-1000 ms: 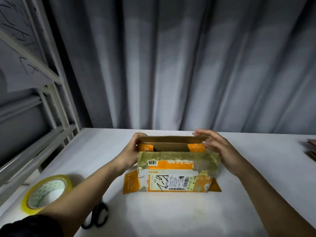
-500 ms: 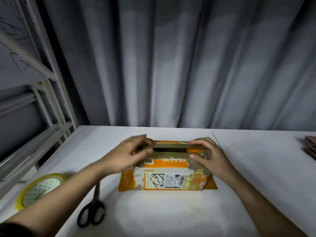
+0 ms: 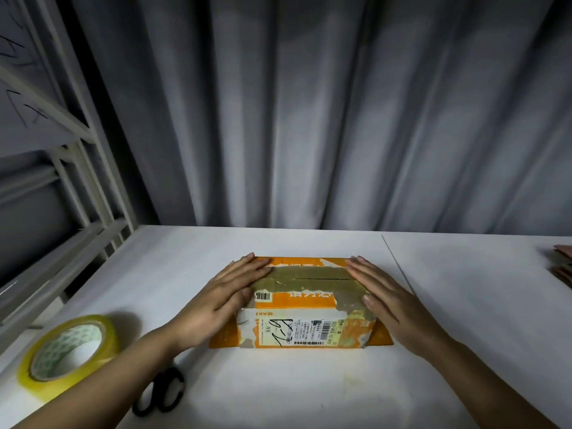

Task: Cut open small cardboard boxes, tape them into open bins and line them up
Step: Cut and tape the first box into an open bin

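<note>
The left hand [image 3: 221, 300] lies flat, fingers straight and together, pressing down on the left end of the cardboard box [image 3: 301, 305]; its grip is open, nothing curled around the box. The right hand [image 3: 385, 300] does the same on the right end, palm down, fingers straight and pointing toward the far edge, its grip open as well. Both thumbs rest along the near part of the box top.

The box sits in the middle of the white bench [image 3: 278, 391], between the two hands. It is orange, with its top flaps folded shut and meeting along a dark seam that runs left to right. A wide band of old, wrinkled brown tape [image 3: 305, 281] covers that seam. The side facing the camera carries a white shipping label [image 3: 297, 331] with barcodes and a black handwritten scrawl; the label and the print on the box appear upside down. Small orange flaps stick out at the bottom corners on both sides.

Near the left forearm, a roll of yellowish clear tape [image 3: 69, 356] lies flat on the bench. Just beside it, partly under the left forearm, black scissors [image 3: 162, 393] lie with their handles toward the camera. At the far right edge sits a stack of flat brownish cardboard pieces [image 3: 561, 263]. A grey curtain [image 3: 309, 119] hangs behind the bench, and a pale metal rack [image 3: 71, 168] stands at the left.
</note>
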